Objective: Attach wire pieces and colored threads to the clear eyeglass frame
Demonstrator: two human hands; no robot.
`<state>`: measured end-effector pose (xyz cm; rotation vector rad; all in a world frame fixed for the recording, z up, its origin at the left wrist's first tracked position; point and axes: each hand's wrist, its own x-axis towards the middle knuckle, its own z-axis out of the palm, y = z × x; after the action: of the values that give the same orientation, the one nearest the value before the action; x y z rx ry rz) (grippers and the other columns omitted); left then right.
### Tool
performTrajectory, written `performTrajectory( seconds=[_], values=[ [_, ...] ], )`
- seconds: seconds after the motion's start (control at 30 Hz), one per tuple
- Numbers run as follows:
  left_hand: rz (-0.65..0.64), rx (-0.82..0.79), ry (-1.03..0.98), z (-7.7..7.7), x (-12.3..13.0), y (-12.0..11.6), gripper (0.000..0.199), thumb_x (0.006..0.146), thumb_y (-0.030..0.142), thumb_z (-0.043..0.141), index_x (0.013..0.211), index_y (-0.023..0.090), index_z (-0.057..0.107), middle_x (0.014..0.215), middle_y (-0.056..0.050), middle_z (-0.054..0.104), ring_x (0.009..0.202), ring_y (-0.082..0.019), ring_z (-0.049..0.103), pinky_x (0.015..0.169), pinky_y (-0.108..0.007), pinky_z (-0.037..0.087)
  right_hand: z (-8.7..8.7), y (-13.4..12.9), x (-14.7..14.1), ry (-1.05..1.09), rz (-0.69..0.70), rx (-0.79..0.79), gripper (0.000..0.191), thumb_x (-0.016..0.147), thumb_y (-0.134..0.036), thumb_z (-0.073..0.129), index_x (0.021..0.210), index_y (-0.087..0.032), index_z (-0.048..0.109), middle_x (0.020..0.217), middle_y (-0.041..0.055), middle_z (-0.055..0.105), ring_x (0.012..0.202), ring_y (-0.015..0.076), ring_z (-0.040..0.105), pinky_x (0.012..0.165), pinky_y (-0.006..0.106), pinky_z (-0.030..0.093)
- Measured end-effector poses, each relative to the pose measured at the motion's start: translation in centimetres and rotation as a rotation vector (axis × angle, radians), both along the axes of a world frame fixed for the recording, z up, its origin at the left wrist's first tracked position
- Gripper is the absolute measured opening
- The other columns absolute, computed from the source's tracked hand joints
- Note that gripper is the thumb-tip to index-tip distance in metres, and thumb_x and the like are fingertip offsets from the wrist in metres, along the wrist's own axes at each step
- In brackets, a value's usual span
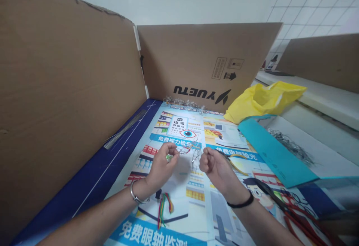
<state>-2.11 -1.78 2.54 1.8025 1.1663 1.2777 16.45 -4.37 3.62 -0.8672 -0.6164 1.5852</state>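
Observation:
My left hand (164,161) is closed in a pinch, with a thin bent wire piece (185,149) showing reddish at its fingertips. My right hand (214,163) is curled closed a short way to the right; whatever lies in its fingers is too small to make out. Thin silvery wires (195,157) show between the two hands, over the printed sheet. Just past the right hand is a tool with yellow handles (238,163), partly hidden by that hand. Below the left wrist lie red, yellow and green cords (165,208).
A teal box (275,156) at right contains tangled wires (290,145); a yellow bag (263,100) is behind it. Red-handled scissors (297,216) lie lower right. Straight wires (126,130) lie at left. More wires (185,103) line the cardboard wall (182,58).

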Motion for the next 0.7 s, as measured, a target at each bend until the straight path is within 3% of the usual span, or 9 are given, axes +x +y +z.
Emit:
performTrajectory(
  seconds=[0.2, 0.4, 0.6, 0.7],
  values=[
    [-0.009, -0.086, -0.093, 0.36, 0.14, -0.23, 0.016, 0.079, 0.017, 0.053, 0.095, 0.018, 0.049, 0.075, 0.001, 0.057, 0.072, -0.012, 0.058, 0.071, -0.027, 0.046, -0.14, 0.09, 0.11, -0.025, -0.012, 0.001, 0.023, 0.072, -0.038, 0.069, 0.069, -0.019, 0.055, 0.061, -0.0027, 0.059, 0.049, 0.0089, 0.048, 0.050, 0.023, 0.036],
    [-0.033, -0.214, -0.132, 0.60, 0.65, -0.21, 0.011, 0.076, 0.018, 0.055, 0.083, 0.018, 0.047, 0.073, 0.002, 0.055, 0.070, -0.012, 0.056, 0.068, -0.026, 0.045, -0.12, 0.06, -0.01, -0.030, -0.008, -0.005, 0.023, 0.070, -0.036, 0.072, 0.070, -0.018, 0.056, 0.064, -0.0003, 0.062, 0.053, 0.0091, 0.050, 0.052, 0.022, 0.037],
    [-0.063, -0.122, -0.049, 0.34, 0.45, -0.17, 0.010, 0.069, 0.009, 0.053, 0.069, 0.018, 0.055, 0.072, 0.001, 0.056, 0.071, -0.013, 0.054, 0.069, -0.027, 0.044, 0.08, -0.15, -0.13, -0.056, 0.023, -0.010, 0.023, 0.070, -0.032, 0.072, 0.078, -0.019, 0.056, 0.075, 0.0012, 0.065, 0.058, 0.0104, 0.053, 0.051, 0.022, 0.035],
    [-0.120, -0.023, -0.018, -0.09, 0.22, -0.04, 0.019, 0.072, 0.007, 0.049, 0.066, 0.019, 0.062, 0.075, -0.001, 0.057, 0.077, -0.014, 0.056, 0.075, -0.030, 0.045, 0.13, -0.22, -0.23, -0.103, 0.004, -0.004, 0.028, 0.066, -0.029, 0.075, 0.085, -0.020, 0.057, 0.078, 0.0005, 0.065, 0.062, 0.0112, 0.055, 0.054, 0.023, 0.035]
  ],
)
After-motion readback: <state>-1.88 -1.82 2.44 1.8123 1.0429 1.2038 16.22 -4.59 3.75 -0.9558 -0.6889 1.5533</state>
